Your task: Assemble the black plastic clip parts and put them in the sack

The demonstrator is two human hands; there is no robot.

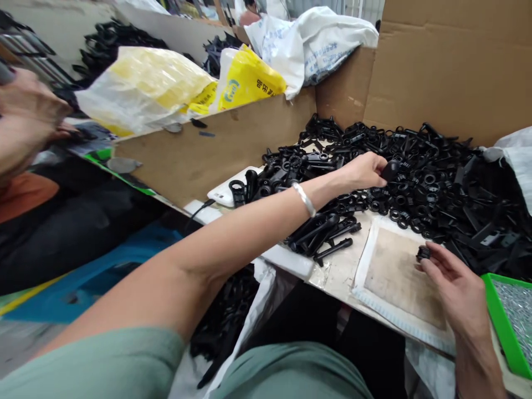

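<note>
My left hand (366,170) reaches across to the far heap and pinches a black rounded plastic part (389,171). A silver bangle sits on that wrist. Held in the fingertips of my right hand (459,285) is a small black ribbed plastic piece (423,253), above a worn tan pad (405,271) with a white border. Beyond both hands spreads a big heap of black plastic parts (430,180), with many ring-shaped ones. Longer black handle-like parts (328,235) lie together below my left forearm.
A green tray (509,335) of small metal pieces stands at the right edge. Cardboard walls (449,66) border the heap. A white device (228,191) with a cable lies left. An open sack (257,299) of black parts hangs below. Another person's hand (29,113) shows at far left.
</note>
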